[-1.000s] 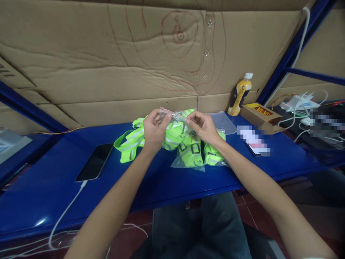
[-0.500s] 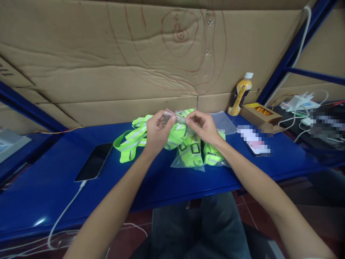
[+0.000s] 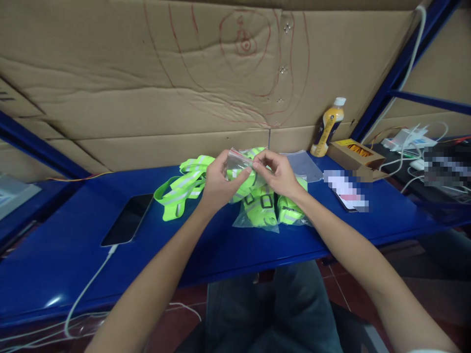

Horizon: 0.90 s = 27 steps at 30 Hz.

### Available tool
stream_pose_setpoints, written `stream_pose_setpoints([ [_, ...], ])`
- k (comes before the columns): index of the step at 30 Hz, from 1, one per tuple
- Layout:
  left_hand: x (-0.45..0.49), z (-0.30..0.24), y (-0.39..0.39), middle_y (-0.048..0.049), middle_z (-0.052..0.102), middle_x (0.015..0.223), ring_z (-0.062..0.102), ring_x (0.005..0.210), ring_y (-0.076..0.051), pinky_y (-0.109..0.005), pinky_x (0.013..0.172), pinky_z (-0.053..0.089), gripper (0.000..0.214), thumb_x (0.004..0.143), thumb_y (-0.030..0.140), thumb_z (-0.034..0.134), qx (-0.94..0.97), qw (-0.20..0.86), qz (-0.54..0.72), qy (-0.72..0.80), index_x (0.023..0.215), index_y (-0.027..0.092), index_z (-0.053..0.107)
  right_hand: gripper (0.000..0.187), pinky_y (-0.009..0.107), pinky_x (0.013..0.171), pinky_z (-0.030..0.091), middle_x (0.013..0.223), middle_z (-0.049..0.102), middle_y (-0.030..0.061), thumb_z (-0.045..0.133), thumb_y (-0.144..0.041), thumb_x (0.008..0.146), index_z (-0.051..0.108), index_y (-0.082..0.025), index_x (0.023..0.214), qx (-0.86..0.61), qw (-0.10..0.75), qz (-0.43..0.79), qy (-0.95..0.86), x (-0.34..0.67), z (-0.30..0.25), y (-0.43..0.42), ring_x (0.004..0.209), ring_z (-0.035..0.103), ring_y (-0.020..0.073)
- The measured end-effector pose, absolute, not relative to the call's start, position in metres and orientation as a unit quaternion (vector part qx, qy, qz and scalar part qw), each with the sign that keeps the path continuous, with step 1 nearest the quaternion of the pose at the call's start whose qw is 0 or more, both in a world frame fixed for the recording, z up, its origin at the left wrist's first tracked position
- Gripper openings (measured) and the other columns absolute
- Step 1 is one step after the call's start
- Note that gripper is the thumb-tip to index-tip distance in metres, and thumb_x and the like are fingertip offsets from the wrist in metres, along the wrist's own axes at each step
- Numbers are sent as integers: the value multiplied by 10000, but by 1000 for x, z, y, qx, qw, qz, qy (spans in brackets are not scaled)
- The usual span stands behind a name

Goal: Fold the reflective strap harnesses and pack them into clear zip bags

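Observation:
My left hand (image 3: 220,181) and my right hand (image 3: 277,172) both pinch the top edge of a clear plastic bag (image 3: 238,166) with a neon-yellow reflective band inside, held just above the blue shelf (image 3: 221,245). The fingertips of the two hands nearly meet at the bag's mouth. Under and behind them lie more bagged neon bands (image 3: 259,211) and a loose neon band (image 3: 176,193) to the left.
A phone (image 3: 128,219) on a white cable lies to the left. At the back right stand a yellow drink bottle (image 3: 327,127), a small cardboard box (image 3: 355,154) and an empty clear bag (image 3: 303,165). Cardboard sheets (image 3: 147,88) form the back wall; cables trail right.
My left hand has slid rightward along the bag's top edge toward my right hand, so the gap between them has closed. The bag stays in both hands.

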<state>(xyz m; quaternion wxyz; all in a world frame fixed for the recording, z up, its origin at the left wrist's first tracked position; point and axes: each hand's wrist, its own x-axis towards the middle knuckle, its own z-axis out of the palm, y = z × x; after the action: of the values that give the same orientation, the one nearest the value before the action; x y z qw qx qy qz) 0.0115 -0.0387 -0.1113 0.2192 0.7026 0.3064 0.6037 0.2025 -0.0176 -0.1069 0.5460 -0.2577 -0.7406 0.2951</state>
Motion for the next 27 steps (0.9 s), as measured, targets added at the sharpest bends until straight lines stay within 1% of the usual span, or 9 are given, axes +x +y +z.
stream_pose_setpoints([
  [3, 11, -112, -40, -49, 751, 1031, 707, 957, -222, -364, 907, 558, 307, 879, 360, 865, 721, 195, 580, 325, 1090, 213, 696, 492, 333, 719, 416, 792, 622, 8, 734, -701, 940, 681, -214, 893, -255, 539, 304, -743, 205, -106, -16, 735, 523, 167],
  [7, 11, -111, -42, -52, 772, 1030, 720, 966, -230, -384, 934, 560, 266, 893, 344, 848, 733, 200, 560, 330, 1075, 207, 711, 502, 334, 711, 412, 786, 627, 12, 729, -704, 947, 679, -209, 876, -250, 515, 320, -755, 208, -106, -13, 727, 524, 168],
  [10, 11, -111, -41, -59, 779, 1052, 729, 975, -229, -381, 933, 564, 266, 893, 333, 839, 728, 213, 565, 326, 1089, 202, 715, 489, 331, 707, 403, 790, 626, 12, 731, -679, 958, 678, -200, 873, -247, 515, 319, -756, 209, -105, -13, 719, 513, 162],
  [13, 11, -111, -41, -59, 789, 1033, 735, 971, -225, -381, 942, 564, 185, 912, 320, 817, 728, 221, 573, 305, 1029, 206, 730, 437, 323, 702, 387, 786, 629, 6, 767, -627, 954, 709, -198, 897, -250, 509, 307, -764, 212, -100, -16, 720, 495, 157],
  [16, 12, -110, -42, -53, 794, 1001, 731, 946, -222, -380, 928, 564, 159, 916, 331, 821, 734, 220, 566, 305, 983, 216, 734, 405, 322, 705, 384, 771, 625, 1, 779, -600, 957, 714, -206, 894, -258, 496, 293, -776, 214, -96, -20, 730, 503, 162],
  [20, 13, -111, -43, -49, 789, 1004, 719, 941, -213, -366, 908, 555, 158, 952, 361, 798, 732, 223, 570, 300, 1001, 221, 743, 413, 326, 701, 381, 764, 595, -5, 738, -594, 989, 665, -209, 859, -249, 502, 274, -782, 213, -96, -22, 717, 491, 158],
  [24, 13, -111, -44, -35, 775, 963, 705, 895, -198, -340, 852, 535, 138, 984, 358, 770, 735, 214, 571, 296, 987, 222, 745, 400, 334, 719, 396, 803, 629, 10, 716, -597, 1002, 681, -213, 895, -240, 498, 265, -790, 213, -96, -22, 744, 516, 169],
  [27, 13, -111, -45, -30, 770, 958, 698, 887, -194, -328, 831, 520, 131, 981, 347, 779, 741, 212, 562, 299, 995, 221, 743, 348, 333, 718, 399, 807, 642, 12, 691, -533, 1032, 682, -213, 894, -225, 498, 258, -797, 212, -96, -23, 747, 533, 171],
])
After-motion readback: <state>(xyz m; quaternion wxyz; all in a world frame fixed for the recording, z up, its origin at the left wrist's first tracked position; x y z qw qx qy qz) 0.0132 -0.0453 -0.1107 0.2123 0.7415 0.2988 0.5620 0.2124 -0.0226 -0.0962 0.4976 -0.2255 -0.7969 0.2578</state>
